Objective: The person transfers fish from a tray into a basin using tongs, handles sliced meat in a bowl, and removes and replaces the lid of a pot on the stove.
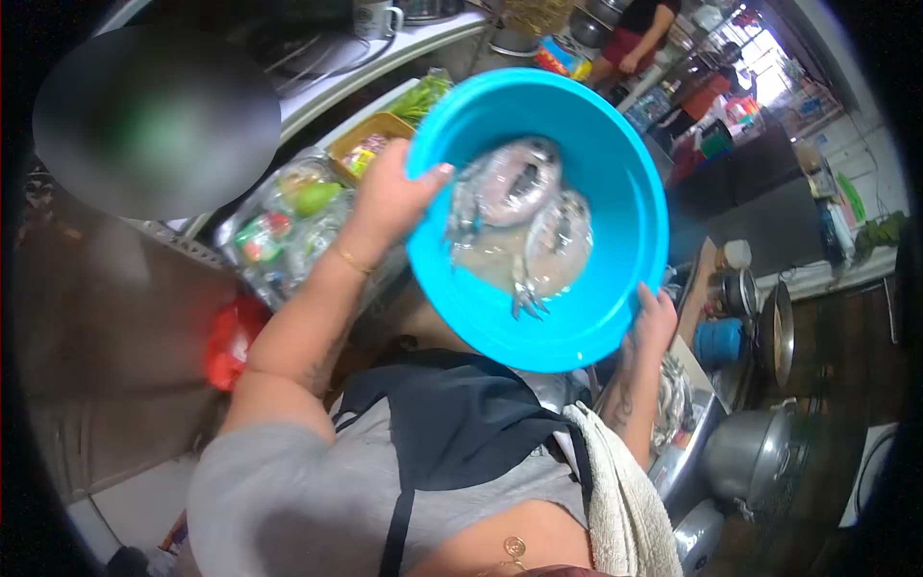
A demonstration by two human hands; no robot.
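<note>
A bright blue plastic basin is held up in front of my body, tilted so that its inside shows. In it lie two whole squid, one larger squid and one beside it, in a cloudy, pale liquid. My left hand grips the left rim, thumb over the edge and the other fingers hidden behind. On the lower right, my right hand is closed on the basin's outer edge, with some fingers out of sight.
Left of the basin are bagged vegetables and a yellow tray. A white mug stands on a counter. On the right are a large metal pot, a pan and a blue container. Two people are in the background.
</note>
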